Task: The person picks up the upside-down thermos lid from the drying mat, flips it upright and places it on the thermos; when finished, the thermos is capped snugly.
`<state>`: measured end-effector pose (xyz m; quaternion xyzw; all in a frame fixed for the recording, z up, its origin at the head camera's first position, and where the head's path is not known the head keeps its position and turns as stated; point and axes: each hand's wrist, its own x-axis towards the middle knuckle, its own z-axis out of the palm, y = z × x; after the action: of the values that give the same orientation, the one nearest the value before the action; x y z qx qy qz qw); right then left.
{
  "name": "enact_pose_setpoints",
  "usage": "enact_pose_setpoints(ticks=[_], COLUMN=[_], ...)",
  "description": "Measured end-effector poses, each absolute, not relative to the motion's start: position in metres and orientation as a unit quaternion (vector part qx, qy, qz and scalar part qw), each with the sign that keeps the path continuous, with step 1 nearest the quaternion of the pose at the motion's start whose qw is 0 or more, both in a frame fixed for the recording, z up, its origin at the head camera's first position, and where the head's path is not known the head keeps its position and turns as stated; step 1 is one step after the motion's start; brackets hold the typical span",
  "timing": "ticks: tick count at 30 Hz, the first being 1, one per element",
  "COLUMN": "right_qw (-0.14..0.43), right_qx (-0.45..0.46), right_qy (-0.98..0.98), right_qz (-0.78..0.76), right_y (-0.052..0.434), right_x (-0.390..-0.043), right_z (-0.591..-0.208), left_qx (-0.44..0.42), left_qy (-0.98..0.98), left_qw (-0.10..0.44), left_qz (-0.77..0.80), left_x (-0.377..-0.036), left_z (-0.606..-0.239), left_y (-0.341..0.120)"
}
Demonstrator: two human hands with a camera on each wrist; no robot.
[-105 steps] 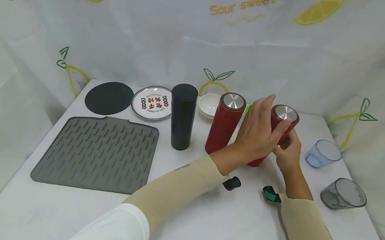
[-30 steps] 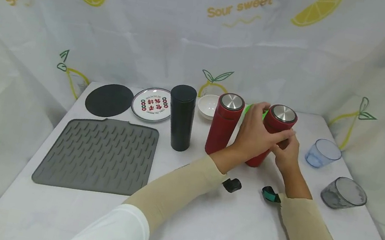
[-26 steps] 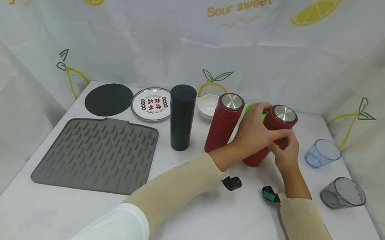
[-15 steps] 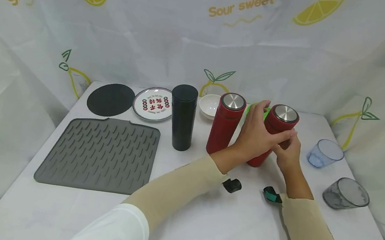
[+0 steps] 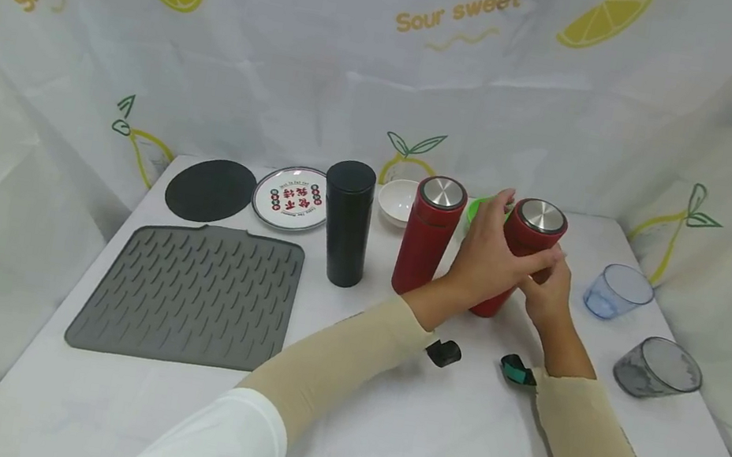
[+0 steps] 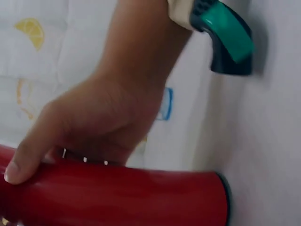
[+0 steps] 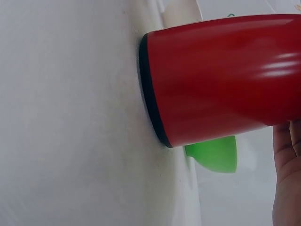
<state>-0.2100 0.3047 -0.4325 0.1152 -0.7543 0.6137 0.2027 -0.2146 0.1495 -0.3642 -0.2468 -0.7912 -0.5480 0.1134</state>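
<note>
- At the back right of the white table (image 5: 418,444), I log 1 red flask (image 5: 523,247) with a steel lid, its base on the cloth and its body leaning slightly to the right.
- My left hand (image 5: 487,257) wraps the flask's upper body from the left, fingers curled behind it, thumb across the front.
- My right hand (image 5: 549,289) grips the same flask lower on its right side, fingers curled around it; the left wrist view shows this hand's thumb (image 6: 21,162) lying on the red wall.
- In the right wrist view, the flask's black-edged base (image 7: 153,101) meets the cloth.
- 1 second red flask (image 5: 428,232) stands upright just left of the held one.
- 1 black flask (image 5: 346,221) stands further left.
- 1 green cup (image 5: 480,208) sits behind the 2 red flasks, mostly hidden.
- 1 white bowl (image 5: 397,199), 1 printed plate (image 5: 290,197) and 1 round black mat (image 5: 210,189) line the back edge.
- 1 grey ribbed mat (image 5: 191,290) lies front left.
- 1 blue tumbler (image 5: 617,291) and 1 grey tumbler (image 5: 656,369) lie tipped at right.
</note>
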Motion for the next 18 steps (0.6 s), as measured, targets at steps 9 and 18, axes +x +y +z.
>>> enact_pose_setpoints(ticks=[9, 18], right_qw=[0.198, 0.199], right_qx=[0.159, 0.13], right_qy=[-0.719, -0.742], right_qz=[0.647, 0.627], right_y=[0.3, 0.303], right_x=[-0.207, -0.208], right_z=[-0.427, -0.432], left_qx=[-0.281, -0.226], left_qy=[-0.756, -0.811], left_qw=[0.097, 0.169], left_qz=[-0.583, -0.513], left_x=[-0.218, -0.211], left_z=[-0.369, -0.36], left_y=[0.14, 0.149])
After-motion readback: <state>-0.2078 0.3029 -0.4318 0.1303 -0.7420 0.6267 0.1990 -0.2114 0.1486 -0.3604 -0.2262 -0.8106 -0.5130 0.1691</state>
